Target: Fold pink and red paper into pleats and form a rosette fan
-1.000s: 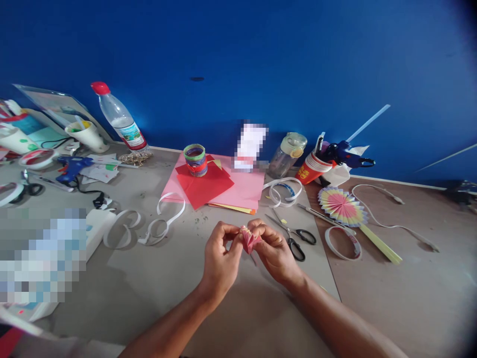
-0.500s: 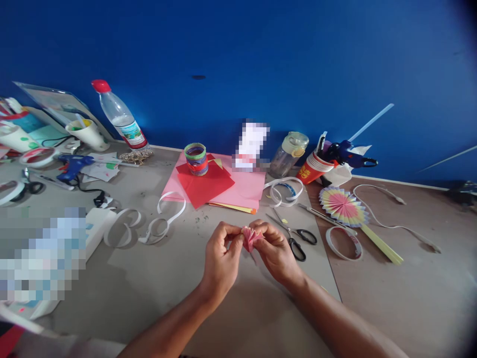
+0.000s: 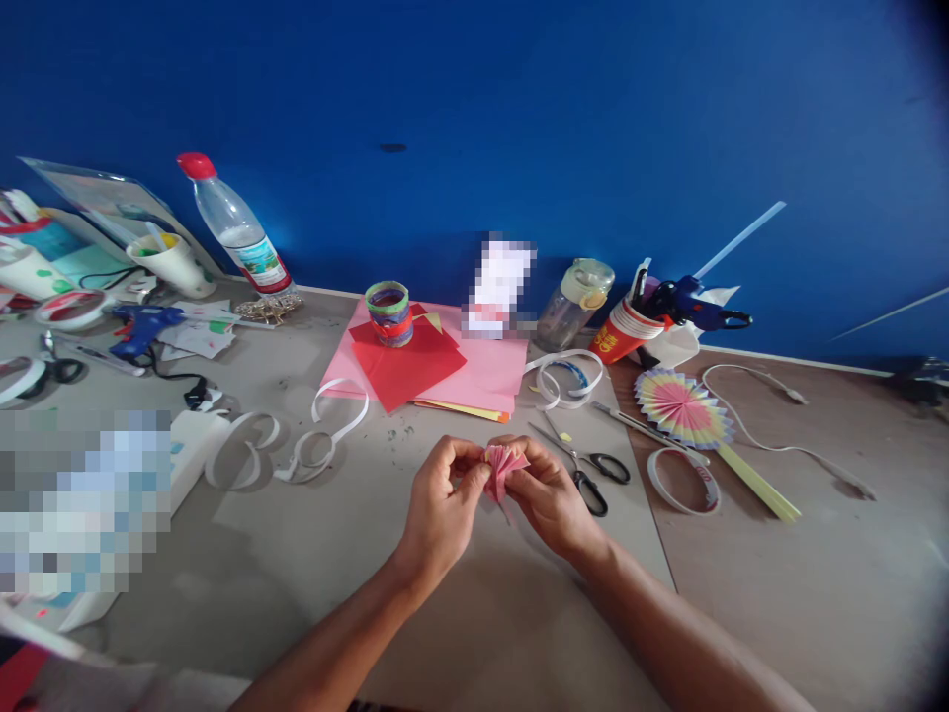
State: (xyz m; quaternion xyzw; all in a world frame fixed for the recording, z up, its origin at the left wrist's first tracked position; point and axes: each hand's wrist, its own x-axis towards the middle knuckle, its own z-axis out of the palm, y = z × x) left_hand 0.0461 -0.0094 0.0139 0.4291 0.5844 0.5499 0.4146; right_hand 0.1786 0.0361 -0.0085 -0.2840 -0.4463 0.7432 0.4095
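Note:
Both my hands meet over the grey table near its middle front. My left hand (image 3: 439, 504) and my right hand (image 3: 553, 499) pinch a small pink pleated paper piece (image 3: 502, 467) between their fingertips. The pleats fan out upward between my thumbs. Black-handled scissors (image 3: 589, 473) lie on the table just right of my right hand. Sheets of pink and red paper (image 3: 430, 371) lie beyond my hands.
A taped roll (image 3: 388, 314) stands on the red paper. White paper strips (image 3: 326, 435) curl at the left. A water bottle (image 3: 233, 229), a blue glue gun (image 3: 140, 329), a jar (image 3: 574, 302), a red cup (image 3: 621, 334) and a multicoloured paper fan (image 3: 682, 407) lie around.
The pink pleats have spread a little wider between my fingers. My hands stay in about the same place.

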